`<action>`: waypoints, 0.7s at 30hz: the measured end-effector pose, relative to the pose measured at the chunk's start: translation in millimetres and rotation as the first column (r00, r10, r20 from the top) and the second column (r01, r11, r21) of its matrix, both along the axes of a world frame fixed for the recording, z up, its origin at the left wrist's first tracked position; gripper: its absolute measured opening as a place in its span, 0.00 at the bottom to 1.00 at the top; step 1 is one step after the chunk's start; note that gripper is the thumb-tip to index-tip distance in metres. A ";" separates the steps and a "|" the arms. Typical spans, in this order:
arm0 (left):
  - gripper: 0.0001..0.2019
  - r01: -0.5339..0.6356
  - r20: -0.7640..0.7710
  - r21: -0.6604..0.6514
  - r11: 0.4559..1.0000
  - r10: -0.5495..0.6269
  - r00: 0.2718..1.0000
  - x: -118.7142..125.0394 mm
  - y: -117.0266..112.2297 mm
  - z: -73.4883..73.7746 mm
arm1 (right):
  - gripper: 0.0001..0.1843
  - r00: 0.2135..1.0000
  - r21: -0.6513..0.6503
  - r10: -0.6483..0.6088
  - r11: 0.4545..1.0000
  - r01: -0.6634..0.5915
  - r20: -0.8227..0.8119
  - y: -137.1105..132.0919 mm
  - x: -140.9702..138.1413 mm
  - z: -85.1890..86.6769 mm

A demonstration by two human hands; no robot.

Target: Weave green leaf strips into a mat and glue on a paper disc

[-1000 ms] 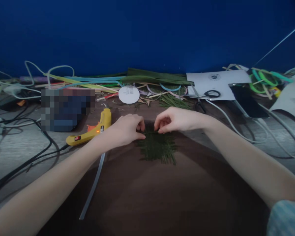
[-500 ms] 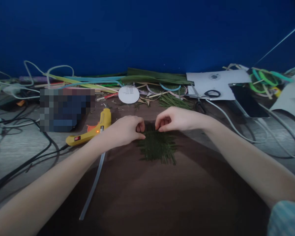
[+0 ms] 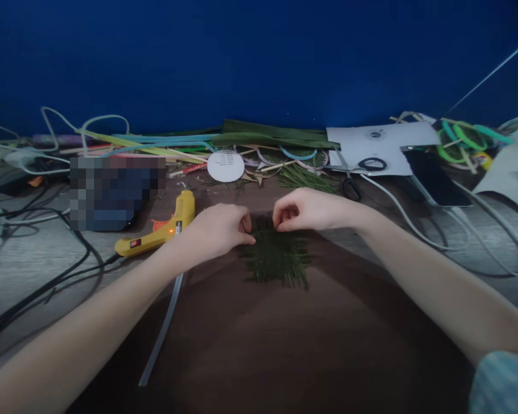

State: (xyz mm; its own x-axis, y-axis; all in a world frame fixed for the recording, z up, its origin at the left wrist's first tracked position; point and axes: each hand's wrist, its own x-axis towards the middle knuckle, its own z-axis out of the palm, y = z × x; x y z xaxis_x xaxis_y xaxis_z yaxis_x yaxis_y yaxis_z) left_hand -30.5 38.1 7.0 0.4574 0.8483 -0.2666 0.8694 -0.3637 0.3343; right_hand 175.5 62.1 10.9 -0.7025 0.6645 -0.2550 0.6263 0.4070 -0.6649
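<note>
A small woven mat of thin green leaf strips (image 3: 276, 260) lies on a dark brown board (image 3: 285, 345) in front of me. My left hand (image 3: 218, 230) is curled at the mat's upper left edge, thumb and fingers pinched on a strip. At the upper right edge my right hand (image 3: 304, 210) also pinches a strip, fingers bent down. The two hands are a few centimetres apart, both touching the mat's far edge.
A yellow glue gun (image 3: 162, 230) with a lit lamp lies left of my left hand, a clear glue stick (image 3: 162, 330) below it. Behind: a white round disc (image 3: 225, 165), long green leaves (image 3: 276, 135), scissors (image 3: 349, 172), a dark phone (image 3: 434, 175), cables and coloured hoops.
Almost nothing moves. My left fingers shift slightly at the mat's edge; both hands stay in place on the strips.
</note>
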 end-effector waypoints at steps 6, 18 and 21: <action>0.09 0.042 -0.001 0.032 0.999 -0.042 0.999 0.3 -1.8 -0.5 | 0.06 1.000 -0.008 0.004 1.000 -0.004 -0.002 -0.1 0.2 0.0; 0.06 0.076 0.009 0.042 0.996 -0.076 0.997 4.4 -5.0 2.3 | 0.06 0.999 0.027 0.025 0.999 -0.026 0.035 2.2 -0.5 -5.5; 0.07 0.078 0.016 0.040 0.996 -0.079 0.997 3.3 -4.9 1.5 | 0.06 0.999 0.029 0.027 0.999 -0.028 0.034 2.1 -0.2 -5.6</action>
State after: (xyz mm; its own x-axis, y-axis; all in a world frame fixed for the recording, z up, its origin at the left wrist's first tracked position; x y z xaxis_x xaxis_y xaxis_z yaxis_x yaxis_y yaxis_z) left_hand -27.2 33.3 8.5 0.5274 0.8192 -0.2253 0.8318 -0.4439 0.3331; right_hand 175.3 64.2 5.3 -0.7117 0.6530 -0.2589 0.6365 0.4435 -0.6311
